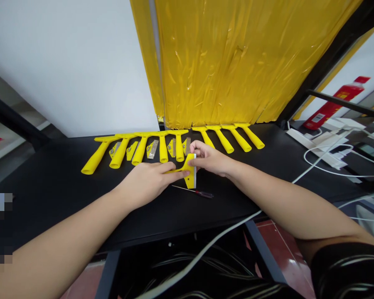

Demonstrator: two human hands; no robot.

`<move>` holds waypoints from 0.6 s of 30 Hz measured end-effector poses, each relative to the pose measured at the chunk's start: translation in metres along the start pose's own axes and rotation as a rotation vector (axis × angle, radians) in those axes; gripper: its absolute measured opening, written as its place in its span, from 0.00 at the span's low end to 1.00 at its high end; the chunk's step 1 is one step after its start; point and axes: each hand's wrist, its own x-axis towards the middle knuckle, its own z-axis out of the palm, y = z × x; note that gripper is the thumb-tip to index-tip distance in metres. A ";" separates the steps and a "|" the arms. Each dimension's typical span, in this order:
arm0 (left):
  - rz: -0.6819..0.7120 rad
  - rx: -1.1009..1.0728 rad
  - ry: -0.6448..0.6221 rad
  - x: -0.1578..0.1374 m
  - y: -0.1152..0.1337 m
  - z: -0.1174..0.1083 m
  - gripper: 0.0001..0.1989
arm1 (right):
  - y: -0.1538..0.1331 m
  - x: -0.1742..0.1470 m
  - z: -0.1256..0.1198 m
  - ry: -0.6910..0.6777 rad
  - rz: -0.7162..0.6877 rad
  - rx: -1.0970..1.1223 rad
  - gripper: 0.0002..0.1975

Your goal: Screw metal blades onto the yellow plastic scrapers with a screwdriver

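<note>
out on the left, at ten to eleven o'clock from the two hands, five yellow scraper handles (140, 149) are lined up on the black tabletop (59, 174), with small yellow blade holders (152, 149) set in beside them, metal plates showing.

and now the left hand (148, 180): its fingers are closed around the narrow handle of a yellow scraper (190, 176), whose broad head is found at three o'clock, just past the fingertips. the head is held roughly upright, its pale edge turned to three o'clock.

right under it, at six o'clock, a dark-handled screwdriver (204, 194) is laid on the tabletop, its shaft pointed to nine.

then the right hand (210, 158), and the scraper's head is pinched near its top by thumb and fingers; from this hand it is seen at eight o'clock.

beyond, at one o'clock from that hand, four more handles (239, 139) are laid side by side, and at two, farther off, a red bottle (326, 110) is seen tilted.
</note>
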 end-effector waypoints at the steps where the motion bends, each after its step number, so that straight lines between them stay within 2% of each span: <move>1: -0.009 -0.008 0.006 0.000 0.000 0.000 0.25 | 0.002 0.001 0.000 0.008 -0.005 -0.011 0.24; 5: -0.063 -0.054 0.024 0.000 -0.003 0.000 0.22 | 0.003 0.003 -0.010 0.149 -0.053 -0.171 0.23; 7: -0.102 -0.056 0.035 -0.001 -0.006 -0.001 0.22 | -0.001 0.000 -0.017 0.188 -0.084 -0.386 0.15; 8: -0.129 -0.051 0.040 -0.002 -0.009 -0.002 0.22 | -0.005 -0.003 -0.019 0.149 -0.097 -0.526 0.10; 10: -0.189 -0.041 0.044 -0.003 -0.013 -0.002 0.22 | -0.012 -0.010 -0.022 -0.038 -0.124 -0.785 0.04; 13: -0.246 -0.046 0.026 -0.003 -0.017 -0.001 0.22 | -0.018 -0.018 -0.016 -0.290 -0.174 -1.001 0.07; 18: -0.249 -0.068 -0.002 -0.002 -0.016 0.000 0.24 | -0.016 -0.020 0.000 -0.370 -0.243 -1.104 0.06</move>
